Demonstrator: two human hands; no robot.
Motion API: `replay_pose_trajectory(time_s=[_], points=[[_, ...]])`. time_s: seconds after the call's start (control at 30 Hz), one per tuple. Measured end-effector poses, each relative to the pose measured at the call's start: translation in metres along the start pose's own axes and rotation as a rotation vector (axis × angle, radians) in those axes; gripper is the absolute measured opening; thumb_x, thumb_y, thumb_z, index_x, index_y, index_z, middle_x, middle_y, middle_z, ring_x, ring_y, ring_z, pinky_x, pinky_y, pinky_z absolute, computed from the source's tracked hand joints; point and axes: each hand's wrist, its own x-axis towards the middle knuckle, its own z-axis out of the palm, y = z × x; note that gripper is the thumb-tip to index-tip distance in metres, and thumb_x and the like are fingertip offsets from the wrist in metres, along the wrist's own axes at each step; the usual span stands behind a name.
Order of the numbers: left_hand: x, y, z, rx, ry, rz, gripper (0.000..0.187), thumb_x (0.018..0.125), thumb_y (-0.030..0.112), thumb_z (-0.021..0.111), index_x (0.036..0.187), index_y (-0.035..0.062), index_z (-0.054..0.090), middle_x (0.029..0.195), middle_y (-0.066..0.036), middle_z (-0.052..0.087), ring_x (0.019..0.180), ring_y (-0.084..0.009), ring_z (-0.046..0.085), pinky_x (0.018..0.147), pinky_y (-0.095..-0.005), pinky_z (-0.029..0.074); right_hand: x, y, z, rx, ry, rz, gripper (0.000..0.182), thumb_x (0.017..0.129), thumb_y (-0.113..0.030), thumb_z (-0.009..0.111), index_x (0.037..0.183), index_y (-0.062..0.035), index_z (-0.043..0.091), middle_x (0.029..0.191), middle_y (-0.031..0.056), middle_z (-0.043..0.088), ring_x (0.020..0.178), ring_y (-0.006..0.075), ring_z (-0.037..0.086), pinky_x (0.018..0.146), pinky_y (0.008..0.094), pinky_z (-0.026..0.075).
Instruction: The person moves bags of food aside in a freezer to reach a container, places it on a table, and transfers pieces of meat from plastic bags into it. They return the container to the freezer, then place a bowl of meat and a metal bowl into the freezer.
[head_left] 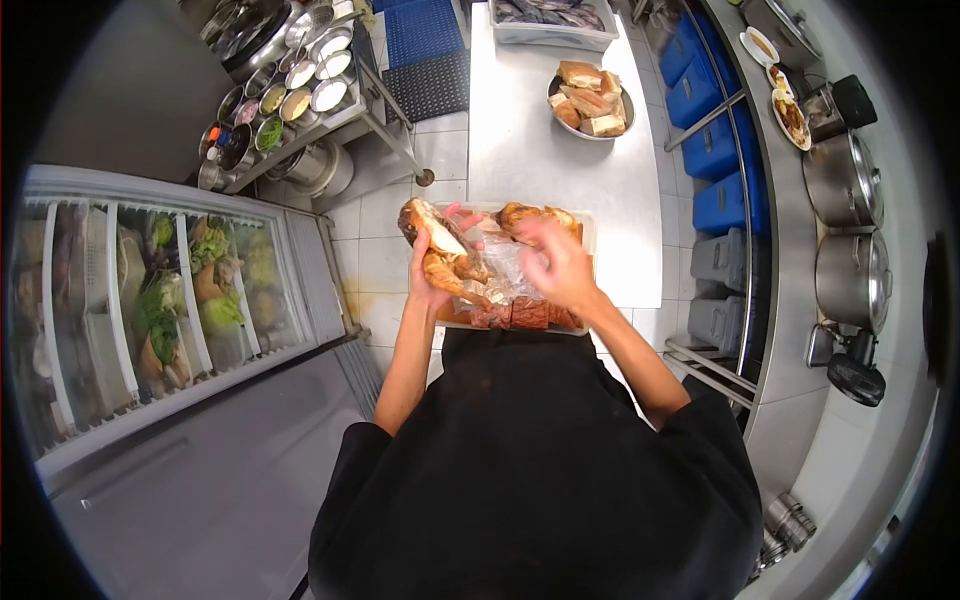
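Note:
My left hand [432, 282] is closed around a browned piece of cooked poultry [438, 228], its pale meat showing on the cut side. It is held up over the left part of a clear plastic tub [588, 235]. My right hand [553, 265] is smeared by motion above the tub, and its fingers cannot be made out well. Just behind it lies another browned piece [520, 217]. Inside the tub are clear plastic wrap [508, 262] and reddish-brown chunks of meat [530, 312] along the near side.
On the steel table [530, 120] stands a metal bowl [584, 133] of browned-edged chunks, with a plastic bin [555, 35] behind it. A glass-topped chiller [165, 290] is at left, beneath a rack of small metal bowls [330, 95]. Pots [850, 280] line the right counter.

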Motion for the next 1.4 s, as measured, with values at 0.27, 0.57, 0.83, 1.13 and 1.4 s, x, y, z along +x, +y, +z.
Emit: replay_pose_trajectory(time_s=[0.27, 0.57, 0.83, 1.13, 1.4], points=[[-0.017, -0.002, 0.000, 0.262, 0.260, 0.015, 0.070, 0.099, 0.041, 0.054, 0.154, 0.0182, 0.017, 0.148, -0.016, 0.044, 0.123, -0.0389, 0.056, 0.098, -0.0482, 0.049, 0.014, 0.059, 0.008, -0.725, -0.148, 0.130, 0.060, 0.074, -0.030, 0.080, 0.124, -0.0096, 0.055, 0.119, 0.0123, 0.054, 0.112, 0.0315, 0.053, 0.092, 0.0457, 0.044], [-0.020, -0.014, 0.002, 0.332, 0.310, 0.057, 0.072, 0.098, 0.032, 0.058, 0.155, 0.0158, 0.016, 0.148, -0.016, 0.044, 0.125, -0.0370, 0.055, 0.102, -0.0473, 0.047, 0.032, 0.085, 0.028, -0.864, -0.165, 0.201, 0.069, 0.069, -0.036, 0.082, 0.124, -0.0086, 0.052, 0.116, 0.0111, 0.056, 0.106, 0.0325, 0.057, 0.083, 0.0475, 0.050], [-0.002, -0.033, 0.008, 0.614, 0.388, 0.014, 0.069, 0.094, 0.020, 0.065, 0.152, 0.0090, 0.029, 0.141, -0.012, 0.052, 0.122, -0.0257, 0.057, 0.102, -0.0398, 0.047, 0.046, 0.102, -0.037, -0.199, -0.032, 0.334, 0.056, 0.077, -0.021, 0.069, 0.125, 0.0002, 0.052, 0.111, 0.0243, 0.066, 0.105, 0.0414, 0.064, 0.091, 0.0428, 0.051], [0.046, -0.071, 0.027, 0.631, 0.468, 0.059, 0.059, 0.089, 0.031, 0.074, 0.135, 0.0017, 0.051, 0.127, -0.006, 0.059, 0.117, -0.0160, 0.055, 0.103, -0.0328, 0.042, 0.069, 0.001, -0.041, -0.655, -0.210, 0.199, 0.067, 0.086, -0.039, 0.068, 0.131, 0.0063, 0.045, 0.102, 0.0281, 0.065, 0.087, 0.0454, 0.065, 0.076, 0.0503, 0.053], [0.041, -0.081, 0.017, 0.034, 0.375, -0.128, 0.066, 0.094, 0.050, 0.062, 0.141, 0.0069, 0.046, 0.137, -0.005, 0.053, 0.127, -0.0187, 0.051, 0.108, -0.0370, 0.040, 0.058, -0.020, -0.033, -0.383, -0.222, 0.096, 0.068, 0.091, -0.038, 0.063, 0.141, 0.0034, 0.044, 0.128, 0.0259, 0.056, 0.115, 0.0419, 0.057, 0.099, 0.0448, 0.046]])
